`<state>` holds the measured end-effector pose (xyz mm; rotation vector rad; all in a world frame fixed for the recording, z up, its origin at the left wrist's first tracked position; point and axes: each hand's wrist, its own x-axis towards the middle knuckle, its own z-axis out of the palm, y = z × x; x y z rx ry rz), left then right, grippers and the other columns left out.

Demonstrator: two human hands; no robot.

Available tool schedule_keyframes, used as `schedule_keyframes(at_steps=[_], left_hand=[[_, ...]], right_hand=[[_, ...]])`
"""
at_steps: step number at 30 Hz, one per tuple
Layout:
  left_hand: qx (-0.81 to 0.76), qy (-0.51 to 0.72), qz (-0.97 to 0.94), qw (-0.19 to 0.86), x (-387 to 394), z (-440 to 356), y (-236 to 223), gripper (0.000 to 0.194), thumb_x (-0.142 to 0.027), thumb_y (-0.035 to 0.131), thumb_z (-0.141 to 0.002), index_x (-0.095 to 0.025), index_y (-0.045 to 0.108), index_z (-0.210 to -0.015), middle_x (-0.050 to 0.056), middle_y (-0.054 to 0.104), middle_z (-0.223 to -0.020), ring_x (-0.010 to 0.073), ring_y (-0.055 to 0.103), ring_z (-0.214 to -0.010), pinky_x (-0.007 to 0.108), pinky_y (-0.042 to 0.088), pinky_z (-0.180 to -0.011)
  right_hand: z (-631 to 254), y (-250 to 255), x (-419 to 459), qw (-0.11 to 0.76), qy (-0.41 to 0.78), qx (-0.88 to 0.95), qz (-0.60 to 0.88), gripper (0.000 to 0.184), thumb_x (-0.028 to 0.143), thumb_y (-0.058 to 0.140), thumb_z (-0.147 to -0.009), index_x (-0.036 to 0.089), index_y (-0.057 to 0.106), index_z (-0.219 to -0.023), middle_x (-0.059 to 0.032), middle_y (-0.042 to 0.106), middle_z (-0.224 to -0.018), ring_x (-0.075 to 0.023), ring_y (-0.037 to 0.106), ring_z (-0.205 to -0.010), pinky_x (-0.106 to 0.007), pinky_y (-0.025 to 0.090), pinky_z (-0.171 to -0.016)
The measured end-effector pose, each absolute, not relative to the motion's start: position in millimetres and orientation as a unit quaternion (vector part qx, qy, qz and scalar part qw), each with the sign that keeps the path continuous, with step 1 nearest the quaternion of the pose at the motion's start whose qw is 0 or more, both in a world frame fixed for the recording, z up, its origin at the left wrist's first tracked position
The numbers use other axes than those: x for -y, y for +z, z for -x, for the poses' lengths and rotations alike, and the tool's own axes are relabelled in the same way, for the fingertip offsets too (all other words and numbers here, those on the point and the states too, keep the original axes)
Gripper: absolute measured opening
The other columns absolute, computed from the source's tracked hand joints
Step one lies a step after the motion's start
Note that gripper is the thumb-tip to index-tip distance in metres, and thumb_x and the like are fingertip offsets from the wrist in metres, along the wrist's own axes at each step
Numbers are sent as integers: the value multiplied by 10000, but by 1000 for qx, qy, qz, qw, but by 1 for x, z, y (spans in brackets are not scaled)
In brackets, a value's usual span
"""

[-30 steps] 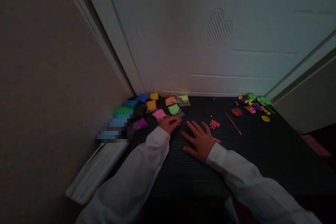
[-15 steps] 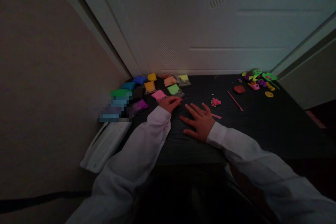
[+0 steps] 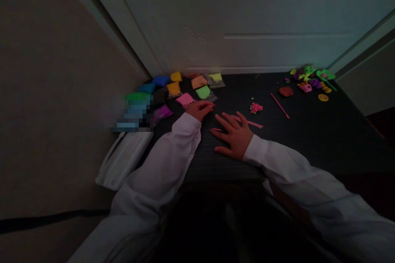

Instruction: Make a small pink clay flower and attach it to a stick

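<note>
Left of the pink cluster (image 3: pixel 256 108), right hand (image 3: pixel 237 139) lies open, fingers spread by a pink sliver (image 3: pixel 217 130) on the bench (image 3: pixel 308 144); farther left, left hand (image 3: pixel 196 110) pinches what looks like a pink bit (image 3: pixel 212 105); light, level fingertip pressure should best avoid flattening either piece.

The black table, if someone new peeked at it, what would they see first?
Probably the bright, colourful soft packets along the back left of the black table. Next, maybe the jumbled green, purple and yellow little shapes at the back right. Then the bare right hand, fingers spread near the middle, by a flat pink strip.
</note>
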<state>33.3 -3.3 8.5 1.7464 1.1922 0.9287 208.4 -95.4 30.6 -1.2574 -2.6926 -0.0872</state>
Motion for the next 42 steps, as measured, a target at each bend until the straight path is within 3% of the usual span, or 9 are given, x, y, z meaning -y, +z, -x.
schedule_keyframes(at_steps=[6,12,17,22,32,42], left_hand=[[-470,365,-697,400,2,-33,7,260,-319,505,-681,-128,604,-826,9,614,-668,112,552,-639,212,428,-614],[-475,372,-691,398,3,-33,9,261,-307,503,-683,-115,605,-827,24,624,-673,122,565,-636,224,433,-618],[-476,373,-690,399,1,-32,7,258,-315,501,-683,-120,605,-817,19,615,-645,110,553,-608,202,428,-562],[-478,381,-689,389,2,-34,6,251,-323,496,-686,-129,608,-801,14,614,-637,106,547,-595,200,425,-546],[-489,386,-721,304,9,-36,13,242,-300,452,-725,-120,602,-787,19,631,-624,99,555,-542,193,434,-500],[-494,338,-799,60,16,-40,17,207,-337,487,-712,-177,619,-712,14,631,-642,111,538,-560,214,367,-522]], right_hand=[[-212,30,87,94,-48,864,492,535,548,308,-750,254,336,-1196,-53,102,-1344,-287,84,-1191,-515,-18,-894],[-218,34,87,121,-7,894,431,579,459,274,-796,168,122,-1273,-33,251,-1303,-209,140,-1193,-455,-31,-933],[-221,26,79,148,27,882,447,420,356,342,-803,161,336,-1174,-56,469,-1138,-186,352,-1068,-423,31,-921],[-210,24,75,169,-3,844,509,339,439,402,-759,189,525,-952,-50,542,-978,-211,404,-938,-410,129,-847],[-204,26,73,171,-9,829,532,255,339,363,-797,188,569,-786,-42,553,-838,-197,413,-850,-397,150,-799],[-205,29,81,161,4,851,500,261,395,400,-769,190,562,-775,-38,550,-807,-187,421,-823,-371,177,-772]])
